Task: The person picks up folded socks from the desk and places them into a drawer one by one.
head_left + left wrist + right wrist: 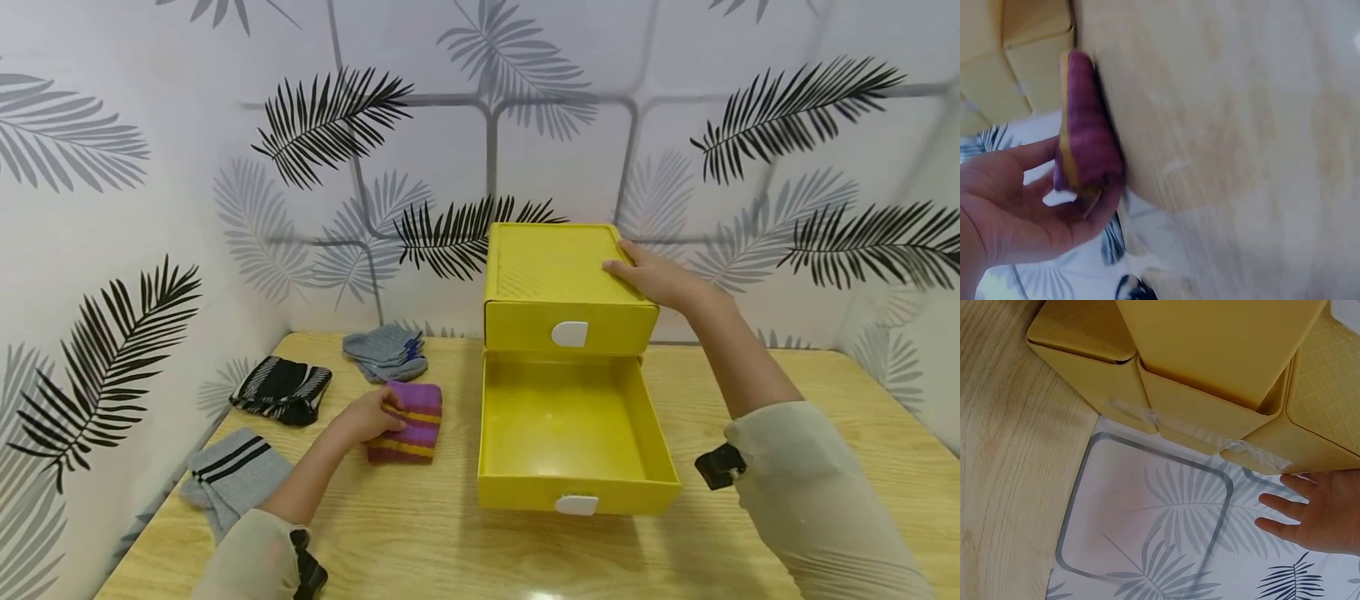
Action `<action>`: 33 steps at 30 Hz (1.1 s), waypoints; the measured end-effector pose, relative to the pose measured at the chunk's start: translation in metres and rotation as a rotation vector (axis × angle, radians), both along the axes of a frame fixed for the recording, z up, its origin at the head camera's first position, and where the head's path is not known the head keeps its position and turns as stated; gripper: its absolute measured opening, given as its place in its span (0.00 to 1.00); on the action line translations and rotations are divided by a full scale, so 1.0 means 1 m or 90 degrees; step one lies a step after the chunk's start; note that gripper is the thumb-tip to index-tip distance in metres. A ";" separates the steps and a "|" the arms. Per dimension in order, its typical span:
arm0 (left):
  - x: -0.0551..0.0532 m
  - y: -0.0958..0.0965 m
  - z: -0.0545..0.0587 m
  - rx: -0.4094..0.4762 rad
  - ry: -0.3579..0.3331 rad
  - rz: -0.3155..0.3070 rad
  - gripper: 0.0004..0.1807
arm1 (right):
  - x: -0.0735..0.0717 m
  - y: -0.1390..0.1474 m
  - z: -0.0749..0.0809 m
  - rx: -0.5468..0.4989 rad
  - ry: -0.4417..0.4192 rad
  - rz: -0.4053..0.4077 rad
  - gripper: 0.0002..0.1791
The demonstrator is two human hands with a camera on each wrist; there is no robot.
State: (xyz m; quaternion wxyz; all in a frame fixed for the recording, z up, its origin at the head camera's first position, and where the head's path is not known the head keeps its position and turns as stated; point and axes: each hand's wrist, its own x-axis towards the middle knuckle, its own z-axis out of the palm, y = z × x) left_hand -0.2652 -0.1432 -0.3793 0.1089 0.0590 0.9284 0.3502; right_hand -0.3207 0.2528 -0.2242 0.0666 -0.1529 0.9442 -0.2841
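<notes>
My left hand (pixel 367 418) pinches a folded pair of purple socks (pixel 420 417) with yellow stripes, thumb on one side and fingers on the other. In the left wrist view the folded socks (pixel 1088 125) stand out edge-on from the fingertips, close over the table. My right hand (pixel 663 279) rests on the top right edge of a yellow drawer unit (pixel 555 258), thumb on the top. Its fingers (pixel 1285 506) stretch along the side, as the right wrist view shows. Below the top drawer, a drawer (pixel 562 417) with a white handle is pulled out, with nothing inside.
Left on the wooden table (pixel 420 542) lie black-and-white patterned socks (pixel 281 389), grey socks with black stripes (pixel 236 475) and blue-grey socks (pixel 386 352). A wall covering with leaf prints (pixel 450 167) closes off the back and left. Another tier (pixel 1085 362) sits under the pulled-out drawer.
</notes>
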 end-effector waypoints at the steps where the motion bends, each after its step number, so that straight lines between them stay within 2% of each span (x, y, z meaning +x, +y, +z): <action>1: -0.001 -0.003 0.000 0.045 -0.026 0.004 0.12 | 0.000 0.000 0.000 -0.001 -0.001 -0.001 0.41; 3: -0.003 -0.009 0.000 0.128 -0.087 0.023 0.15 | 0.001 0.000 0.000 -0.001 -0.001 -0.001 0.41; 5: -0.003 -0.014 -0.001 0.186 -0.144 0.051 0.18 | 0.001 0.000 -0.001 -0.002 -0.002 -0.002 0.41; 7: -0.004 -0.017 -0.001 0.217 -0.174 0.063 0.20 | 0.001 0.000 -0.002 -0.002 -0.003 -0.003 0.41; 11: -0.005 -0.023 -0.002 0.273 -0.206 0.064 0.24 | 0.000 0.001 -0.002 -0.002 -0.002 -0.002 0.41; 15: -0.004 -0.026 -0.001 0.311 -0.213 0.065 0.25 | -0.001 0.001 -0.001 0.001 0.002 -0.004 0.41; 20: -0.001 -0.028 0.001 0.327 -0.206 0.058 0.25 | -0.002 0.001 0.000 0.000 0.000 -0.003 0.41; 27: 0.008 -0.028 0.010 0.385 -0.195 0.029 0.26 | -0.003 0.001 -0.001 -0.012 -0.001 -0.001 0.41; 33: 0.017 -0.024 0.024 0.422 -0.181 0.000 0.27 | 0.000 0.001 0.000 -0.016 -0.007 -0.001 0.41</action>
